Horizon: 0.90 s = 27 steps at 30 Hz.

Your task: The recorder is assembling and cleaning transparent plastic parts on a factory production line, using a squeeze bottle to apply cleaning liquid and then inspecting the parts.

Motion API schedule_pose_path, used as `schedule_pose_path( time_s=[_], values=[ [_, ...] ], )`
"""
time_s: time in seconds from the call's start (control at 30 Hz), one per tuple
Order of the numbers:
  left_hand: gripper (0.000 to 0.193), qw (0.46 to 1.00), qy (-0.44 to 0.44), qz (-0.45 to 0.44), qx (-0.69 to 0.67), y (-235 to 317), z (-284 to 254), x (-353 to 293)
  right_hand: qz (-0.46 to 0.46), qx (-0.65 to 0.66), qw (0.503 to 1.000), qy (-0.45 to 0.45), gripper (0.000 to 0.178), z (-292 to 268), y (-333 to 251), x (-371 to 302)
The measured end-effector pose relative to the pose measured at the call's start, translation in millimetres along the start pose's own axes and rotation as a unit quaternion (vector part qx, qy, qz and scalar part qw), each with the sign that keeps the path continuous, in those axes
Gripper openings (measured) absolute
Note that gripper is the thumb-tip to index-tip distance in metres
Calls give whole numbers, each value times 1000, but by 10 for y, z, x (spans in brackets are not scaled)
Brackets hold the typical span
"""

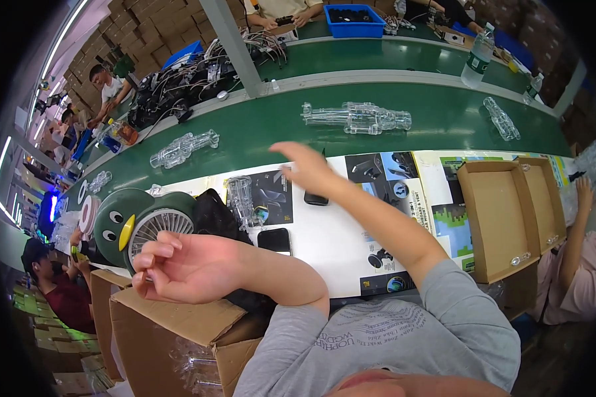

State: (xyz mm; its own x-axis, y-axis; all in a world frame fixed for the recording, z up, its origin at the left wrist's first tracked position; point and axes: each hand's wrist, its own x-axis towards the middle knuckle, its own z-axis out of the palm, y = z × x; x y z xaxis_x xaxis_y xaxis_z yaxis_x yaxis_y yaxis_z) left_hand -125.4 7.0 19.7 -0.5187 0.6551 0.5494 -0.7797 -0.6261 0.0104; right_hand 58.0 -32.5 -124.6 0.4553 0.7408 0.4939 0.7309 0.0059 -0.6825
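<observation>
My left hand (189, 268) hangs over the cardboard box at the left, palm turned up and fingers loosely bent, with nothing visible in it. Just behind it stands a dark green fan (129, 205) with cartoon eyes and a yellow beak. My right hand (308, 171) is above the bench's back part, fingers stretched toward the left and seemingly empty. Partly hidden beneath it lies a small black device (316, 199). A clear plastic figure-shaped piece (244, 202) lies between the fan and my right hand. A black phone (274, 240) rests on the white surface near my left forearm.
Several clear plastic pieces, including one large one (357, 118), lie on the green conveyor belt (258, 135). An open cardboard tray (496, 218) is at the right. A cardboard box (172, 317) stands low left. Other people work left, right and across the belt.
</observation>
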Motion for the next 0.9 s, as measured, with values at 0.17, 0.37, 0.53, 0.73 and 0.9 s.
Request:
schedule_pose_path(
  time_s=[0.17, 0.37, 0.53, 0.73, 0.9],
  values=[
    [8, 999, 27, -14, 29, -33, 32, -3, 12, -33, 987, -157, 58, 721, -111, 277],
    [9, 986, -34, -22, 164, -87, 131, -60, 22, -29, 997, -61, 16, 741, -93, 234],
    [47, 787, -404, -210, 417, -195, 149, -166, -22, 5, 987, 161, 12, -186, -518, 181],
    [64, 679, -590, -275, 339, -291, 210, -397, -142, 26, 956, 256, 16, -1160, -1071, -42],
    [57, 696, -568, -339, 280, -282, 296, -395, -191, -163, 945, 208, 26, -1673, -1628, -467]
  ],
)
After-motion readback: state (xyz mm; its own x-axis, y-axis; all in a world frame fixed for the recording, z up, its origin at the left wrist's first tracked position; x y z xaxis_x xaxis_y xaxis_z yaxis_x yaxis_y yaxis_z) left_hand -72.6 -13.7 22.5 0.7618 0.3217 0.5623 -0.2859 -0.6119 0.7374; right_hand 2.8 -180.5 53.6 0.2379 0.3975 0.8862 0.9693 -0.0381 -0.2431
